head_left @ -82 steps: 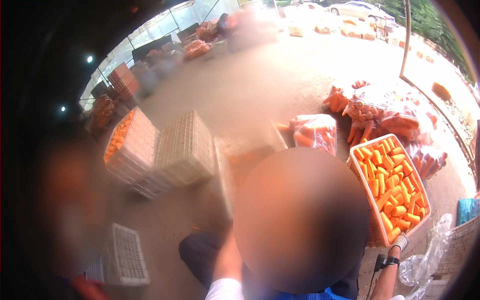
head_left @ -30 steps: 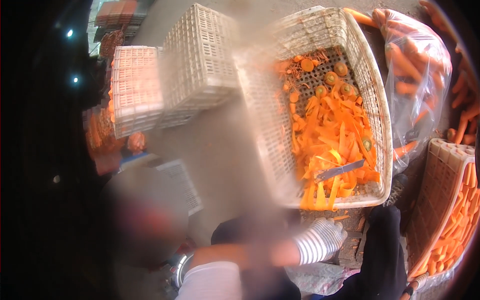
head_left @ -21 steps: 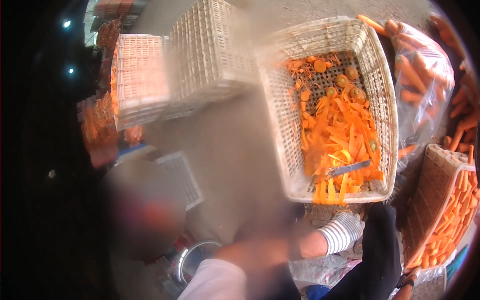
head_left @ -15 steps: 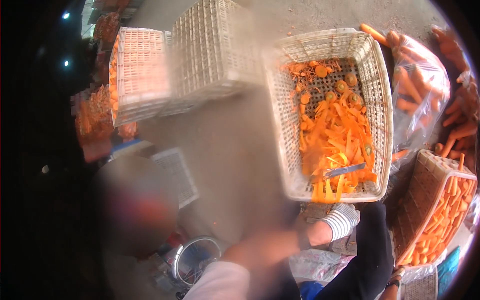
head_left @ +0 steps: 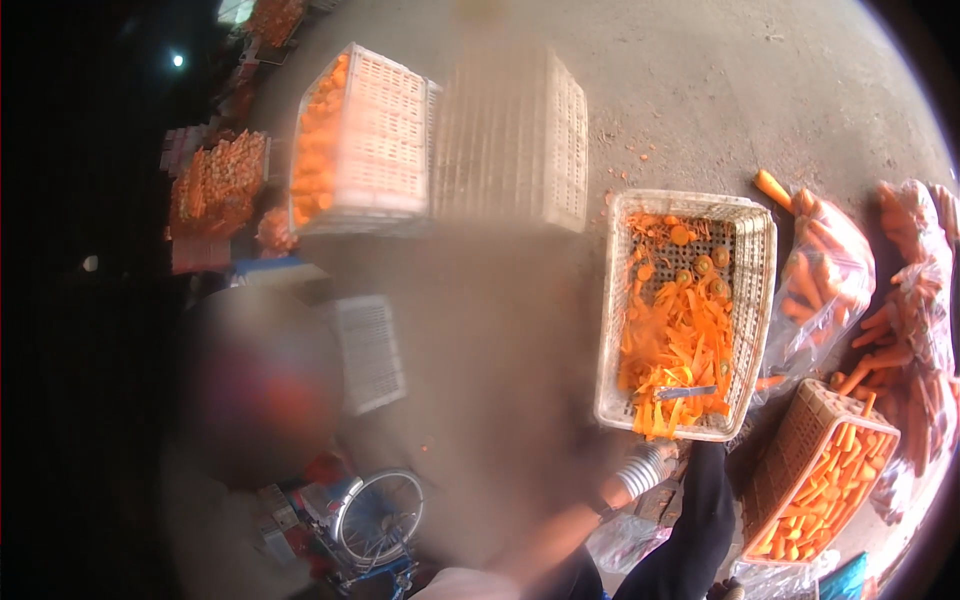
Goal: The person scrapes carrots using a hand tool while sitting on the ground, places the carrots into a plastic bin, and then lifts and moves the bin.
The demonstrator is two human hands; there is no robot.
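Note:
My left hand [head_left: 650,466], in a striped glove with a dark band at the wrist, is by the near edge of a white plastic crate [head_left: 612,300]. Its fingers are hidden, and I cannot tell whether it touches the crate. Orange carrot peelings [head_left: 690,345] and cut carrot ends [head_left: 703,265] lie inside the crate. A slim grey-blue tool [head_left: 687,392], its kind unclear, rests on the peelings. At the lower edge, only a little of my right hand [head_left: 728,590] shows, near a tilted crate of peeled carrots [head_left: 825,490]; its fingers cannot be made out.
Clear plastic bags of carrots [head_left: 825,265] stand to the right. At the upper left are a crate filled with carrots [head_left: 385,140] and another pale crate [head_left: 510,140]. A spoked wheel [head_left: 380,518] is at lower left, near a flat white grid [head_left: 368,352]. A blur covers part of the left.
The view has shifted, so the peelings crate sits lower and looks smaller, with more floor beyond it. My left hand remains by its near edge; my right hand shows less. The tool still lies there.

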